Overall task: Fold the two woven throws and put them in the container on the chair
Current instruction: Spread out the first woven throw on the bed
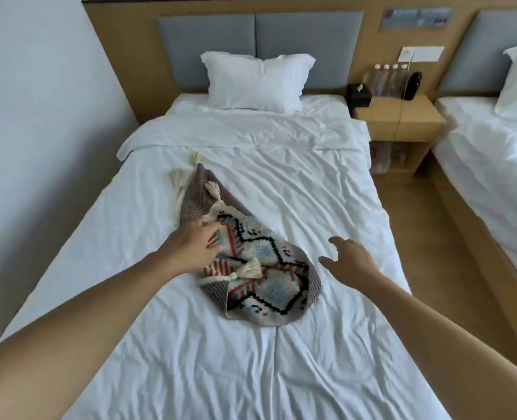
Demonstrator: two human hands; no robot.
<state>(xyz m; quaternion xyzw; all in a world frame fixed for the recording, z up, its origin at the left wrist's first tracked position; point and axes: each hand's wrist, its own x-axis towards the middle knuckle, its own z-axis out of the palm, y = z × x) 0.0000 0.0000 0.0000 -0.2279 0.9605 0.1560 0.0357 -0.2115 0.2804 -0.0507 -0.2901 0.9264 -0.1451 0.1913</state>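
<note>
Left hand (pixel 195 245) fingers (pixel 213 234) straight, touching crumpled woven throw (pixel 263 268) (on bed (pixel 326 192)); right hand (pixel 352 262) relaxed, empty, just right of throw.

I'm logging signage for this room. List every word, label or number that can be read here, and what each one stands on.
No text here can be read.
Blue-grey sign on the wooden headboard wall: print too blurred to read.
White card on the wall above the nightstand: too small to read.
Bottles on the nightstand: labels cannot be read.
Black tissue box: no lettering visible.
Woven throw: pattern only, no words.
</note>
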